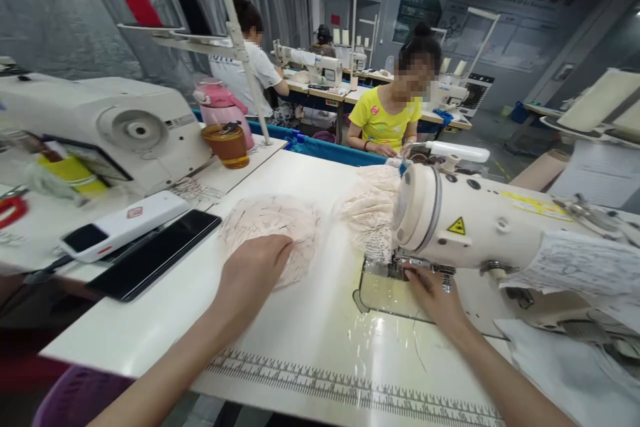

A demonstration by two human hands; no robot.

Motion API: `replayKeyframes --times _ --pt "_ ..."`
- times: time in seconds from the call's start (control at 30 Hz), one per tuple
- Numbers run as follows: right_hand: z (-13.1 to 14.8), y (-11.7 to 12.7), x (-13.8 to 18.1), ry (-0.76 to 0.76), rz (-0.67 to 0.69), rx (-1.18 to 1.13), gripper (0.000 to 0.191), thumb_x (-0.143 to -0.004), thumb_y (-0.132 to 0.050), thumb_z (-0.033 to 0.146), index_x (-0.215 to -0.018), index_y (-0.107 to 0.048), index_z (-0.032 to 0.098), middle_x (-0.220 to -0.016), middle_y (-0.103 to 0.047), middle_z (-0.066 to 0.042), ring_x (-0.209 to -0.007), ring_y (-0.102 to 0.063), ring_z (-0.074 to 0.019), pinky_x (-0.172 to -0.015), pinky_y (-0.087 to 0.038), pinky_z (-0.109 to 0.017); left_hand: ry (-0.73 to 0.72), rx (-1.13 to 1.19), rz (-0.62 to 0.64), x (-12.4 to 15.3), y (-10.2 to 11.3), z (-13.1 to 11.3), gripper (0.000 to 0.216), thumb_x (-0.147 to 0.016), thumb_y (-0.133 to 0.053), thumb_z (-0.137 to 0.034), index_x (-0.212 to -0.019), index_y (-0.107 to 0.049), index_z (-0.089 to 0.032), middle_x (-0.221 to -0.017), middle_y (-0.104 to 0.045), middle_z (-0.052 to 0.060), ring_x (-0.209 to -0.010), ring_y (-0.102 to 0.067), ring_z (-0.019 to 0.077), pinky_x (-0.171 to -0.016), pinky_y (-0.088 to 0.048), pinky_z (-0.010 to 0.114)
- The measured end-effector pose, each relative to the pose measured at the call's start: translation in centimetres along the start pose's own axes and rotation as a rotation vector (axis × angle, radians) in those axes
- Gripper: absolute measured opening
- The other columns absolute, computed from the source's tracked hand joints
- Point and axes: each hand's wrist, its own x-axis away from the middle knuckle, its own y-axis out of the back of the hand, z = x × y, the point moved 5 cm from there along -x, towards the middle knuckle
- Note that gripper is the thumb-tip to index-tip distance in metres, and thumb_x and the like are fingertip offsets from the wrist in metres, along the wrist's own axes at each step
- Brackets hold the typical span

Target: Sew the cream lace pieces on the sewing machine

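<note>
My left hand [257, 267] is closed at the near side of a round, pale pink lace fabric piece [280, 217] on the white table, its fingertips pinching the fabric. To the right stands a white sewing machine [470, 213]. My right hand [437, 293] reaches under its head, beside the presser foot [400, 263]. The fingers there are drawn together; what they hold, if anything, is hidden. Behind the needle area lies a gathered cream lace piece [373, 207]. A loose thread [419, 343] trails over the table near my right wrist.
A ruler strip [350, 387] runs along the table's front edge. On the left lie a black phone [160, 253] and a white device [125, 223], with a cup of amber drink [230, 145] farther back. A second machine [135, 127] stands left. A co-worker in yellow [387, 117] sits opposite.
</note>
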Motion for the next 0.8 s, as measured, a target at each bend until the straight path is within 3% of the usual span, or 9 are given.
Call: replayKeyframes --times 0.1,0.2,0.27,0.33,0.4,0.5,0.63,0.8 --pt "0.3 -0.1 -0.1 0.011 -0.008 -0.015 0.026 -0.088 -0.052 0.039 -0.099 -0.07 0.025 -0.1 -0.073 -0.005 -0.091 -0.068 -0.0243 -0.093 -0.051 -0.046 0.194 0.199 0.053 -0.4 0.6 1.8 0.036 -0.093 -0.034 -0.047 -0.092 -0.061 -0.023 -0.08 -0.071 0.002 -0.07 -0.066 0.0215 -0.057 -0.047 0.029" --pt "0.7 -0.2 -0.2 -0.023 0.012 -0.047 0.026 -0.088 -0.051 0.039 -0.101 -0.07 0.026 -0.104 -0.072 -0.005 -0.096 -0.067 -0.0245 -0.091 -0.053 -0.045 0.271 0.369 0.06 -0.8 0.6 3.1 0.035 -0.092 -0.035 -0.05 -0.088 -0.059 -0.024 -0.088 -0.073 0.0 -0.08 -0.068 0.0213 -0.063 -0.05 0.028" --pt "1.0 -0.1 -0.2 -0.058 0.007 -0.099 0.027 -0.088 -0.052 0.041 -0.1 -0.07 0.025 -0.1 -0.072 -0.006 -0.098 -0.067 -0.0246 -0.089 -0.054 -0.044 0.267 0.325 0.075 -0.7 0.2 3.4 0.034 -0.091 -0.037 -0.052 -0.091 -0.058 -0.025 -0.092 -0.073 0.0 -0.081 -0.068 0.0228 -0.062 -0.05 0.03" --pt "1.3 0.0 -0.2 -0.085 -0.02 -0.154 0.027 -0.088 -0.053 0.042 -0.097 -0.071 0.024 -0.097 -0.073 -0.007 -0.099 -0.066 -0.0243 -0.089 -0.055 -0.042 0.203 0.179 0.076 -0.5 -0.4 3.0 0.036 -0.088 -0.041 -0.055 -0.099 -0.059 -0.025 -0.096 -0.072 0.003 -0.082 -0.068 0.0259 -0.06 -0.05 0.033" --pt "1.5 0.2 -0.2 -0.087 -0.026 -0.169 0.027 -0.087 -0.054 0.042 -0.096 -0.071 0.023 -0.099 -0.072 -0.008 -0.1 -0.066 -0.024 -0.092 -0.054 -0.042 0.048 0.043 0.041 0.0 -0.9 1.9 0.041 -0.088 -0.041 -0.054 -0.106 -0.061 -0.023 -0.104 -0.07 0.007 -0.091 -0.066 0.0294 -0.068 -0.051 0.038" --pt "1.6 0.3 -0.2 -0.064 0.003 -0.119 0.025 -0.088 -0.054 0.041 -0.097 -0.07 0.024 -0.103 -0.072 -0.007 -0.101 -0.066 -0.0239 -0.094 -0.052 -0.043 -0.144 -0.04 0.0 0.6 -1.4 0.3 0.044 -0.093 -0.029 -0.044 -0.103 -0.064 -0.019 -0.102 -0.068 0.009 -0.092 -0.063 0.0275 -0.075 -0.049 0.04" --pt "1.5 0.4 -0.2 -0.043 0.021 -0.077 0.024 -0.088 -0.053 0.04 -0.098 -0.069 0.025 -0.102 -0.072 -0.006 -0.099 -0.067 -0.0244 -0.094 -0.051 -0.045 -0.112 -0.054 0.008 0.4 -1.5 0.3 0.045 -0.094 -0.025 -0.04 -0.093 -0.066 -0.021 -0.091 -0.066 0.007 -0.077 -0.062 0.0231 -0.057 -0.045 0.033" --pt "1.1 0.2 -0.2 -0.029 0.042 -0.076 0.023 -0.089 -0.052 0.039 -0.098 -0.069 0.027 -0.099 -0.073 -0.005 -0.093 -0.068 -0.0236 -0.081 -0.057 -0.041 -0.16 -0.055 -0.044 0.2 -1.4 -0.1 0.039 -0.093 -0.03 -0.041 -0.085 -0.062 -0.02 -0.091 -0.065 0.007 -0.082 -0.062 0.0254 -0.064 -0.045 0.035"
